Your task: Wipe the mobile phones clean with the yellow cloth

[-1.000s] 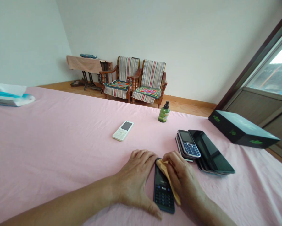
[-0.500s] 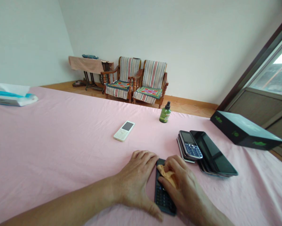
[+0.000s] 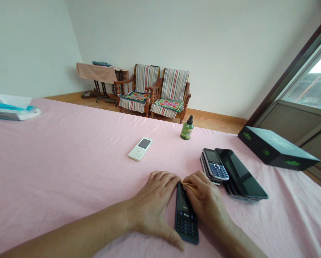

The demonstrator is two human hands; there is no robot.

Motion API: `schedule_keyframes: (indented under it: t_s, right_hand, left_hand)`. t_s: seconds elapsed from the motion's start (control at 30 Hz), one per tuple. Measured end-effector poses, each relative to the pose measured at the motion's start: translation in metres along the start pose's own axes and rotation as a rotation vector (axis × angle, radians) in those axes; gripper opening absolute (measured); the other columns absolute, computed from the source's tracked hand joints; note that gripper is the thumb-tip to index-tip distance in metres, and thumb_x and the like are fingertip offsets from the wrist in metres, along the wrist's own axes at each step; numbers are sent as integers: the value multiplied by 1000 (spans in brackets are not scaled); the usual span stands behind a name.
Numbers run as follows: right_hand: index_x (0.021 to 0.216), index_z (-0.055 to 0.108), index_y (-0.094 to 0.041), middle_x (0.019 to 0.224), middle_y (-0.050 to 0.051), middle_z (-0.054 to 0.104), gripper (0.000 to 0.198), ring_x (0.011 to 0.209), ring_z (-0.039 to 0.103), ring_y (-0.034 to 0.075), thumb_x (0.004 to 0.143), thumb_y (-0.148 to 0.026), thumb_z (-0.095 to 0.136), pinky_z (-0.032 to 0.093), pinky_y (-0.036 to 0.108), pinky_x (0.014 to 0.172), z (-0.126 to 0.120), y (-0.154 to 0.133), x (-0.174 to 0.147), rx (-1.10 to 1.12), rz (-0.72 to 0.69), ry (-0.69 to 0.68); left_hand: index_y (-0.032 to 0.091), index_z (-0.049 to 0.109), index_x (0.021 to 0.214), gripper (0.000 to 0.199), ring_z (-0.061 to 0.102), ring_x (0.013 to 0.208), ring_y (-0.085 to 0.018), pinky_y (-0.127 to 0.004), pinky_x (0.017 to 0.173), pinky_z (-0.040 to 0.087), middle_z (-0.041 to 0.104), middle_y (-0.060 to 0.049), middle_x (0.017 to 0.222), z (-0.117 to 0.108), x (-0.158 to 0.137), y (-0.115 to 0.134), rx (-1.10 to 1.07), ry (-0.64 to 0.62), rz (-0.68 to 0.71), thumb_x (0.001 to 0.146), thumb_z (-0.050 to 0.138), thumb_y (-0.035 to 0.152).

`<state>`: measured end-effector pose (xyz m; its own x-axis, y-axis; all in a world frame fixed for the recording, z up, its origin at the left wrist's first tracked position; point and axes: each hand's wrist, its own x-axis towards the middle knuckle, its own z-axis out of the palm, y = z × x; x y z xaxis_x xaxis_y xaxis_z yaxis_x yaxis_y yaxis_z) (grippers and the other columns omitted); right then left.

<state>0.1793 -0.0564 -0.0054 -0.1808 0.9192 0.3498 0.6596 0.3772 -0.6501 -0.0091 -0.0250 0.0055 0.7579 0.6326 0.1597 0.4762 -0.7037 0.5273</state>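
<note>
A black keypad mobile phone lies face up on the pink cloth, between my two hands. My left hand steadies it from the left, fingers by the top corner and thumb stretched along to the bottom corner. Pinched in my right hand is a small yellow-orange cloth, pressed at the phone's top edge; the fingers hide much of it. The phone's keys and most of its dark screen show below my right hand. Farther off lies a white keypad phone.
Right of my hands are a blue keypad phone on a stack and dark touchscreen phones, also stacked. A green spray bottle stands near the far edge. A black box sits at right, a tissue pack at far left.
My right hand has slid the cloth up from the middle of the screen to the phone's top edge, uncovering more screen and keys. My left hand stays in place.
</note>
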Motion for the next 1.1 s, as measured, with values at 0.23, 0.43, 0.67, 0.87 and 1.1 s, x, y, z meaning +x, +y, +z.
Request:
schedule_keyframes:
  t_s: [0.23,0.43,0.67,0.87,1.1]
  right_hand:
    - [82,57,-19,86,5,54,23,80,55,19,94,-8,41,45,31,72,-1,-4,-4,-13,-47,-88]
    - [87,60,-18,87,6,54,23,82,55,20,90,-4,42,44,32,72,-3,-10,-6,-12,-61,-145]
    - [80,63,-17,83,5,56,28,81,54,20,76,3,45,43,31,69,-5,-18,-9,-17,-67,-166]
    - [74,62,-19,80,1,57,34,80,56,17,67,7,43,43,24,65,-12,-23,-12,109,-80,-241]
    - [86,66,-19,85,3,55,29,82,55,18,82,0,45,44,28,71,-9,-7,-1,23,-82,-181]
  left_hand:
    - [17,45,133,110,45,120,-37,-50,110,27,49,-16,134,0,0,1,13,-5,-10,45,77,75]
    - [16,44,135,112,43,123,-38,-52,111,26,47,-17,136,-2,0,2,26,-26,-28,45,78,74]
    - [15,47,129,108,45,119,-37,-52,108,29,51,-16,129,-3,1,3,10,-41,-27,43,80,71]
    - [17,45,131,110,45,119,-38,-54,108,28,50,-16,130,-4,1,2,-5,-29,-32,42,78,74]
    - [19,47,128,105,46,119,-37,-53,108,29,51,-15,130,-2,1,1,5,-13,-6,45,77,75]
